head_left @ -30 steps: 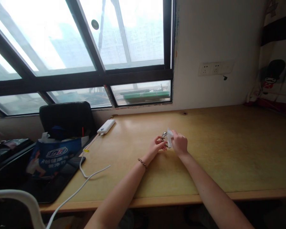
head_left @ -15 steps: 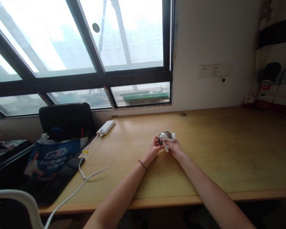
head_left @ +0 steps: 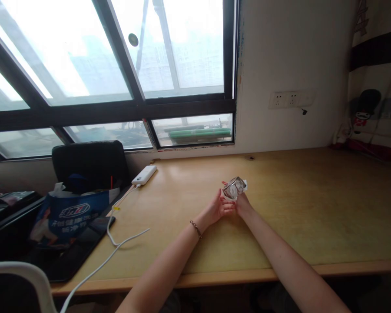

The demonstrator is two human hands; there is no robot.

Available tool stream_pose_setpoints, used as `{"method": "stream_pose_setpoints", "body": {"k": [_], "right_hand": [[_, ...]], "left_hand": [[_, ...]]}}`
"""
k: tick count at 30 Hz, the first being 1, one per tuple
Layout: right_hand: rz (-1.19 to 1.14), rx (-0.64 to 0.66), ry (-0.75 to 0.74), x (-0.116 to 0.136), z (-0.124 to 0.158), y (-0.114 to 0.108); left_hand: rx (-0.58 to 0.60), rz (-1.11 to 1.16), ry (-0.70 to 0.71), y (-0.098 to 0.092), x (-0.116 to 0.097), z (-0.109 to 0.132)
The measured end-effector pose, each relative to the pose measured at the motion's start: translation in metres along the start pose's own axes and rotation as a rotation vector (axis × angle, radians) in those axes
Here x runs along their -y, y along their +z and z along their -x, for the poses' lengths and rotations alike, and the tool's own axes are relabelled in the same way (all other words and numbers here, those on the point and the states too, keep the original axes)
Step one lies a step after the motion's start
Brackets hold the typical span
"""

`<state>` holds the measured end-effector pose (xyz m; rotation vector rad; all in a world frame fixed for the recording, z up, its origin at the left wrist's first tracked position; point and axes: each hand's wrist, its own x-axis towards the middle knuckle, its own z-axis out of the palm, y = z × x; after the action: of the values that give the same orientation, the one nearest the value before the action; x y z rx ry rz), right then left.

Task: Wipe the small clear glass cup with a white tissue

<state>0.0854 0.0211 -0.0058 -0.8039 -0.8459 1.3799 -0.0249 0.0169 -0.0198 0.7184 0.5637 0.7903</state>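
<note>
Above the tabletop is a small shiny, silvery object (head_left: 233, 188) with dark edges, its kind unclear. White tissue-like material (head_left: 244, 185) shows at its right side. My right hand (head_left: 244, 205) is closed at the object's lower right, holding it with the tissue; most of its fingers are hidden behind. My left hand (head_left: 219, 208) lies just left of and below the object, fingers stretched apart, close to its underside. Whether those fingers touch it I cannot tell. A beaded bracelet (head_left: 196, 229) circles my left wrist.
On the wooden table (head_left: 296, 208), a white power bank (head_left: 144, 174) with a white cable (head_left: 117, 243) sits at the left. Beside the table are a black chair (head_left: 89, 163) and a blue bag (head_left: 73, 217). A window and wall sockets (head_left: 292, 99) are behind.
The shiny object has been tilted and shifted slightly right, showing a different side. My left fingers, earlier curled around it, are now spread. My right hand stays at its right side.
</note>
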Motion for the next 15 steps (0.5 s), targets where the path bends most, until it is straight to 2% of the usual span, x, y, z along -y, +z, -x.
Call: {"method": "stream_pose_setpoints", "body": {"k": [2, 6, 11, 13, 15], "right_hand": [[-0.008, 0.050, 0.013, 0.000, 0.004, 0.004], [-0.023, 0.122, -0.031, -0.005, 0.003, 0.004], [-0.038, 0.082, -0.133, -0.009, -0.002, -0.002], [-0.051, 0.108, -0.092, -0.006, -0.003, -0.003], [-0.086, 0.138, 0.013, -0.002, -0.005, -0.003]], "left_hand": [[0.058, 0.080, -0.053, 0.000, -0.001, 0.002], [0.086, 0.153, 0.006, 0.004, -0.007, 0.009], [0.102, 0.153, 0.119, 0.008, -0.012, 0.009], [0.087, 0.135, 0.172, 0.009, -0.015, 0.009], [0.058, 0.115, 0.274, 0.008, -0.018, 0.011]]}}
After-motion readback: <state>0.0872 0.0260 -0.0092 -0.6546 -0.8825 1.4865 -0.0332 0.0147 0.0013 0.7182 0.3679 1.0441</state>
